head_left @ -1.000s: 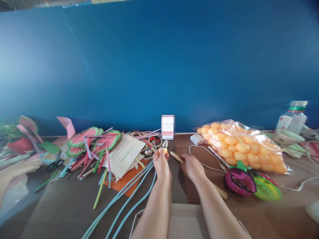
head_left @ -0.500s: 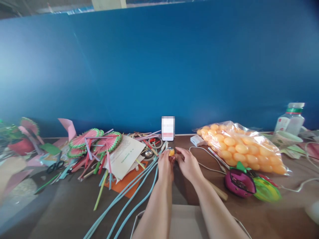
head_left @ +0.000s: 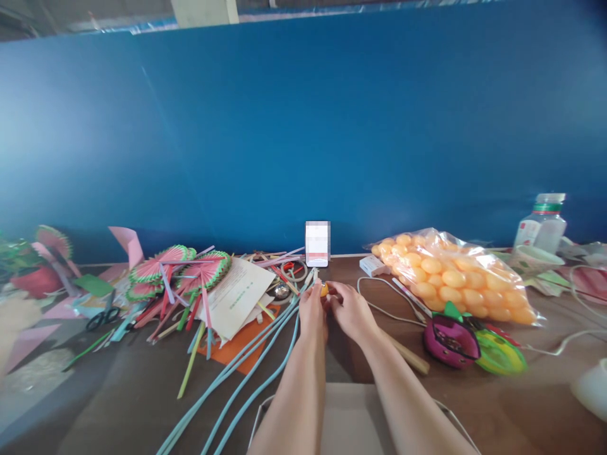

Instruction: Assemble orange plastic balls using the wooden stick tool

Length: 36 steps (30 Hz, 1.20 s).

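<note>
A small orange ball [head_left: 324, 290] is in my left hand [head_left: 311, 308], its thumb and fingers closed around the ball's left and lower side. My right hand [head_left: 349, 308] is at the ball's right side, with its fingers curled in and the tips meeting there. Whether those tips pinch anything is hidden. Just behind the hands a phone [head_left: 317, 245] leans upright against the blue panel. Light blue cords [head_left: 256, 354] run past my left forearm, and a shiny metal ball [head_left: 281, 291] lies to the left of my left hand.
Paper fans [head_left: 161, 272], strips, a printed sheet [head_left: 239, 297] and scissors [head_left: 103, 318] crowd the left. On the right lie a bag of orange balls [head_left: 455, 278], a small white box [head_left: 372, 266], a purple pouch [head_left: 451, 344], a wooden stick [head_left: 411, 357] and a bottle [head_left: 541, 224].
My right hand has moved left, bringing its fingertips up to the orange ball. My left hand keeps its hold on the ball. The view has shifted slightly.
</note>
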Tool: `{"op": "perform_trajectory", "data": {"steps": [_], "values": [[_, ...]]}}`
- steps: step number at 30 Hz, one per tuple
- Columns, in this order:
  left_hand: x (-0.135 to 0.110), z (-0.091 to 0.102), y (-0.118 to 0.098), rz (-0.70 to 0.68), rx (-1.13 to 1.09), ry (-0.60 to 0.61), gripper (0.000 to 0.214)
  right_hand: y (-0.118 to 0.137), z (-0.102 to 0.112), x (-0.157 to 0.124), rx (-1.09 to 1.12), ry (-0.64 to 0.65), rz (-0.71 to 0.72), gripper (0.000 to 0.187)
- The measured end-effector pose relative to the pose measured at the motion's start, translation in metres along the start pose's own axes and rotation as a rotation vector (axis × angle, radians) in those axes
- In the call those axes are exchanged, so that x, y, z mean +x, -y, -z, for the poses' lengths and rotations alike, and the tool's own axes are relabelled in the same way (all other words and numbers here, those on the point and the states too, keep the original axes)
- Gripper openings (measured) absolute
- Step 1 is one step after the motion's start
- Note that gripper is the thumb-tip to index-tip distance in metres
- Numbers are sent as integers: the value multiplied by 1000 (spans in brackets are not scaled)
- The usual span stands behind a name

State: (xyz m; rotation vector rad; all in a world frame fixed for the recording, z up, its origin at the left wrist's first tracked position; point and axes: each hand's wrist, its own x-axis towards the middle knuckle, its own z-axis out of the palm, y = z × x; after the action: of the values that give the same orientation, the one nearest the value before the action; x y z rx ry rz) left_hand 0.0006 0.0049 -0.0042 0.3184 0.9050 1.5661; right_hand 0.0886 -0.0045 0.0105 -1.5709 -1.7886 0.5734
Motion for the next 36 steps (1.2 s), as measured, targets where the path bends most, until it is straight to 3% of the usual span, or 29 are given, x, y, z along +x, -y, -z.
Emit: {"op": "perform_trajectory", "data": {"steps": [7, 13, 25, 36], "values": [[1, -4, -5, 7, 57, -117, 11, -8, -10, 6, 45, 6, 5, 38], [-2, -7, -8, 3, 98, -118, 8, -14, -16, 10, 99, -3, 10, 42], [15, -1, 5, -62, 156, -85, 9, -15, -19, 10, 72, -14, -16, 40], [11, -4, 2, -43, 170, -108, 8, -17, -17, 13, 75, -16, -46, 37]]}}
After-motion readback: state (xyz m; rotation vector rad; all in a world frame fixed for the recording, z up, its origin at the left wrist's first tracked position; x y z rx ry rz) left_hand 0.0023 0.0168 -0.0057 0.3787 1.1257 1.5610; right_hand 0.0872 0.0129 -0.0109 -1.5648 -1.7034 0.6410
